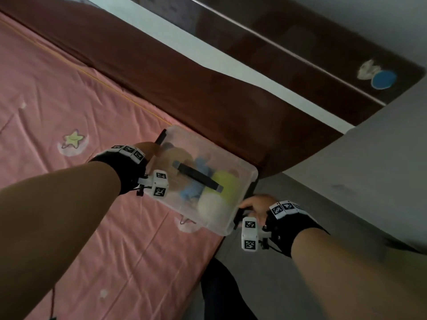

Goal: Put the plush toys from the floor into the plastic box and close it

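The clear plastic box (209, 179) on the pink bed sheet (69, 100) already holds the soft plush toys (217, 188), lid on, with the left hand (147, 150) and right hand (256, 205) each in a grip at an end latch, so I think only the fastening remains.

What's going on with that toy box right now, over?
Left hand and right hand at opposite ends of the plastic box. Lid on, plush toys inside. Nothing blocking.

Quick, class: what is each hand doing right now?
Left hand: gripping the far end of the plastic box.
Right hand: gripping the near end of the box.
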{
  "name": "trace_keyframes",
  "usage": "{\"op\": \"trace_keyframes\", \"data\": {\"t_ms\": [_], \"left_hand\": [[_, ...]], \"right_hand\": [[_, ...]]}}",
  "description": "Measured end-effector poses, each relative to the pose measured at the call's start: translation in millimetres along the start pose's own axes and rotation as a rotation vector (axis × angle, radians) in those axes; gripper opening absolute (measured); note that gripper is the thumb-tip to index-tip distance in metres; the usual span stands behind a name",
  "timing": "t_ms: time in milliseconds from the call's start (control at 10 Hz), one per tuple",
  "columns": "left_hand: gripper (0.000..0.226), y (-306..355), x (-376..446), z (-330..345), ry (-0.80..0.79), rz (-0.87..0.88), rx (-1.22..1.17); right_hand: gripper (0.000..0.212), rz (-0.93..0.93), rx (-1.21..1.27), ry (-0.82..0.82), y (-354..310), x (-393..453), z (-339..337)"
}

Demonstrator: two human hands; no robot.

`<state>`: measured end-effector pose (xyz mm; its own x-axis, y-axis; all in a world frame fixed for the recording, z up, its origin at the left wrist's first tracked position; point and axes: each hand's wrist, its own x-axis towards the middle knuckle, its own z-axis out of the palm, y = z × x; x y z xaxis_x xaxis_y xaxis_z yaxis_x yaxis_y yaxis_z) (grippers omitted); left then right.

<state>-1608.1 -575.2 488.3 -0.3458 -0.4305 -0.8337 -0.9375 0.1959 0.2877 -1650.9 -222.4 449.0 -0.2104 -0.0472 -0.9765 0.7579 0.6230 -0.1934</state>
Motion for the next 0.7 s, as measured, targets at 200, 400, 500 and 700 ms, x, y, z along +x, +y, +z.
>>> {"op": "trace_keyframes", "data": {"t_ms": [200, 400, 500, 700], "left_hand": [[0.022, 29, 22, 3, 0.031, 0.015, 0.094], [0.043, 21, -17, 2, -0.047, 0.063, 0.331], [0.042, 23, -51, -9, -0.073, 0.094, 0.304], [0.038, 22, -141, -24, -0.009, 0.234, 0.164]], "right_hand": [[0.036, -0.065, 0.044, 0.005, -29, 15, -10], [0.042, -0.106, 0.172, 0.0, -51, -19, -7], [0.056, -0.159, 0.108, 0.018, -54, -53, 1], [0.037, -0.3, -0.032, 0.111, -21, -139, 7]]}}
